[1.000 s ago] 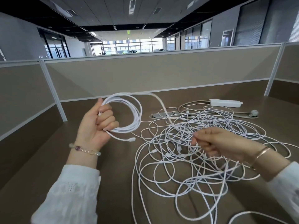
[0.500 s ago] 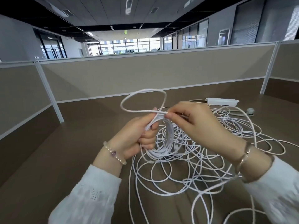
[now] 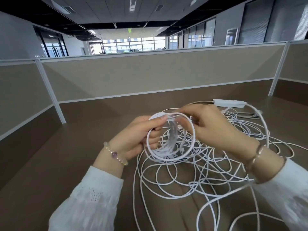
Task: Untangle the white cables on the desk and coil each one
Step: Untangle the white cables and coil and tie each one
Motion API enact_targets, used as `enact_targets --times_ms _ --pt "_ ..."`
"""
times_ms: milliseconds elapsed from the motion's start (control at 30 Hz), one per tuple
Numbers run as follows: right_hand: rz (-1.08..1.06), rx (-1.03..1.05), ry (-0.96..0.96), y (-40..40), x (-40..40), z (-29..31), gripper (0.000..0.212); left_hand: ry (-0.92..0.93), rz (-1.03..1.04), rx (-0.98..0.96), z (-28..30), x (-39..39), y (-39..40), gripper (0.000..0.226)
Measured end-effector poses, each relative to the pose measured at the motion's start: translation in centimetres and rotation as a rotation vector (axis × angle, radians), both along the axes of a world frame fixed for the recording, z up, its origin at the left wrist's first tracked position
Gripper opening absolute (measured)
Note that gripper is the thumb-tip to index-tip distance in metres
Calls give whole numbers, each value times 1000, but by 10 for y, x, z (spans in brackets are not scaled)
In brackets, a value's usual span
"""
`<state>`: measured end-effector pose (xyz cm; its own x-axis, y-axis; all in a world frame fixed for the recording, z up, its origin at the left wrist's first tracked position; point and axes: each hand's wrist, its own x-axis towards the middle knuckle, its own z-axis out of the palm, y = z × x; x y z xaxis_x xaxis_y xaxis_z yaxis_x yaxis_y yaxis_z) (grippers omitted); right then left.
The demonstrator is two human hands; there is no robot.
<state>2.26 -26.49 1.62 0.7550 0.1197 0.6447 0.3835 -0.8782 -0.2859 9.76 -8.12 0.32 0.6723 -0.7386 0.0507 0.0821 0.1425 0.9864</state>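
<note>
Low in the middle, the tangled white cables (image 3: 191, 172) are lying on the brown desk (image 3: 83, 147). Just above, my left hand (image 3: 141, 139) is gripping the coil (image 3: 171, 139) so it keeps round. My right hand (image 3: 208, 125) is pinching its top, and the big loop from before is now pulled smaller.

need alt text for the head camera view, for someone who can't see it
Two hands hold a partly wound coil of white cable above a brown desk: the left hand grips the loops and the right hand pinches the top strand. A tangle of white cables sprawls below, a white power strip behind.
</note>
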Motion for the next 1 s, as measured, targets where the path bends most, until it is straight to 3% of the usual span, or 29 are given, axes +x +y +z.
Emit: enact_targets --times_ms 67,133,300,500,633,767,867,933,1000 --pt "100 361 254 -4 -3 3 29 -131 130 47 -1 2 1 37" --pt "189 474 368 -7 -3 4 38 -171 182 51 -2 4 2 41" --pt "85 239 293 -9 11 -4 29 -12 3 -61 2 0 2 39" --pt "10 44 119 -7 11 1 47 265 -145 -228 0 3 0 47" --pt "-11 25 123 -8 9 3 48 310 -130 -252 -2 2 -4 49" --pt "-31 -40 223 -11 14 -3 45 363 -278 -303 -1 3 0 43" --pt "89 174 364 -3 15 -7 25 353 -293 -277 0 5 2 43" --pt "60 170 307 3 17 -8 17 308 -208 -213 0 3 -1 45" --pt "-81 22 203 10 19 -12 33 245 -101 -147 -1 1 -5 45"
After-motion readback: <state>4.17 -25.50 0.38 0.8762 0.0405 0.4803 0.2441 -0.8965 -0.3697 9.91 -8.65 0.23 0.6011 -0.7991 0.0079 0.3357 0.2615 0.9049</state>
